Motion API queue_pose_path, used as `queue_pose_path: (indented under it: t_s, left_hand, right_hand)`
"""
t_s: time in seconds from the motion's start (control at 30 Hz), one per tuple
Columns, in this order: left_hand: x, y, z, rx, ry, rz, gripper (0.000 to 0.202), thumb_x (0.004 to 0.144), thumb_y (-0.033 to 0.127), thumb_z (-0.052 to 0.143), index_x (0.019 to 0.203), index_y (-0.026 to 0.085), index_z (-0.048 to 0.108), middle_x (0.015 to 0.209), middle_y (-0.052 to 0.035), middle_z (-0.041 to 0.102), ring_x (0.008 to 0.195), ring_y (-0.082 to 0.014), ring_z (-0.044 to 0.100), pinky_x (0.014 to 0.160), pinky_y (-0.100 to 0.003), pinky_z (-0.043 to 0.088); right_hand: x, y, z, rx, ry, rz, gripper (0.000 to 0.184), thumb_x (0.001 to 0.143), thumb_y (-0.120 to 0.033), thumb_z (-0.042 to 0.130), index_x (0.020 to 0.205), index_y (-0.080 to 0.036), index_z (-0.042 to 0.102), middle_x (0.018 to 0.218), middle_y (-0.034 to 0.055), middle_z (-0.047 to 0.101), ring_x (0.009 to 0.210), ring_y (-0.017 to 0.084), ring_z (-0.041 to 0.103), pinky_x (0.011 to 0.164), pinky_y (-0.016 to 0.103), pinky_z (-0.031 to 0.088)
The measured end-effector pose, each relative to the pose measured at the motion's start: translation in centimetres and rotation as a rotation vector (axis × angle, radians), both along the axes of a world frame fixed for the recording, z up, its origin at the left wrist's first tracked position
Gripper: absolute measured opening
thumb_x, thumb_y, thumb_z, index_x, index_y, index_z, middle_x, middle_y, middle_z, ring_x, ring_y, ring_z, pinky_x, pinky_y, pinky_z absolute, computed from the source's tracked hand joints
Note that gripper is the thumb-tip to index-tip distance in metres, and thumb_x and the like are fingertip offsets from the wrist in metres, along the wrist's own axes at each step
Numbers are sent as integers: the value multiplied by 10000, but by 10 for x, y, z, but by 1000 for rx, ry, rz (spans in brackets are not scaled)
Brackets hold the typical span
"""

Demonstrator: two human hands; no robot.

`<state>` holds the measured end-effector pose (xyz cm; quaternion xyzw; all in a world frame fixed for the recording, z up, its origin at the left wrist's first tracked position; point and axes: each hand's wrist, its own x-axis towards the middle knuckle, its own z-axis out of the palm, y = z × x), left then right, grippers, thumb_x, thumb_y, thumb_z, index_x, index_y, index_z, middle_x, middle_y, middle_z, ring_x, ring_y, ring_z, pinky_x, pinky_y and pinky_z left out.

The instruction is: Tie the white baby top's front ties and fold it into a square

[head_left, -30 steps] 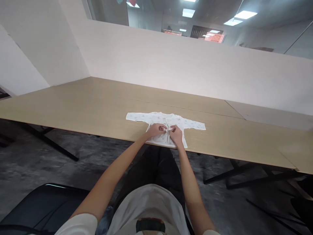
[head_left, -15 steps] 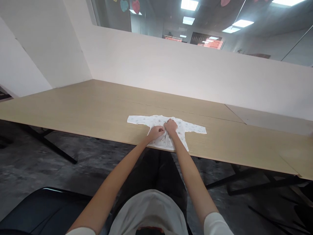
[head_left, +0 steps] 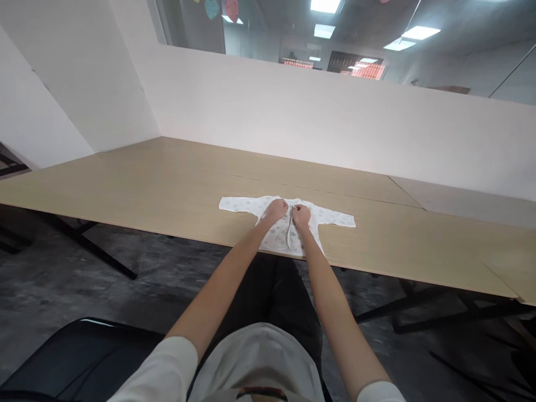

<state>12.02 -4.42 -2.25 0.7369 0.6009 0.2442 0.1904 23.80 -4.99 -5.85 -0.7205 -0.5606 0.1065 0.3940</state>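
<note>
Head view: shirt (head_left: 277,237) stretches sideways, collar (head_left: 296,201) away; right hand (head_left: 302,216) pinches it, left hand (head_left: 277,210) curled, grip unclear

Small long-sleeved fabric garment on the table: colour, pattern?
White long-sleeved fabric garment: small scattered motifs, too tiny to identify. Best in head view.

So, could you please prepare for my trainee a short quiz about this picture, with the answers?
1. True or false: the left hand and the right hand are both at the front of the small white garment.

2. The nearest black chair is:
A) on the table
B) at the person's left side
C) against the wall behind the table

3. Fill in: the garment's two ______ are spread out to the sides.

Key: 1 true; 2 B; 3 sleeves.
</note>
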Motion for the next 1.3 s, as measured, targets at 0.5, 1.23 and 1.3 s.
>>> queue_pose_path:
  t_s: [0.5,1.23,1.3]
  left_hand:
    - [5,10,-31,211,-165,39,211,886,218,503,973,198,694,1054,-60,684,959,-177,623,820,-261,465]
    - [1,7,-31,202,-375,-2,196,857,215,523,950,190,694,933,-44,730,839,-161,650,774,-259,489]
    - [1,6,-30,196,-387,0,190,866,252,533,937,189,697,921,-43,733,830,-160,655,773,-256,494]
  right_hand:
    - [-1,-9,5,-1,10,110,315,793,-171,497,1000,-182,733,1018,62,729,930,196,646,826,257,445]
    - [1,-7,0,83,195,213,323,857,-344,441,875,-177,718,805,41,710,728,172,623,712,256,450]
    - [1,-7,1,69,189,187,297,848,-333,462,892,-177,711,802,38,707,717,168,621,706,251,448]
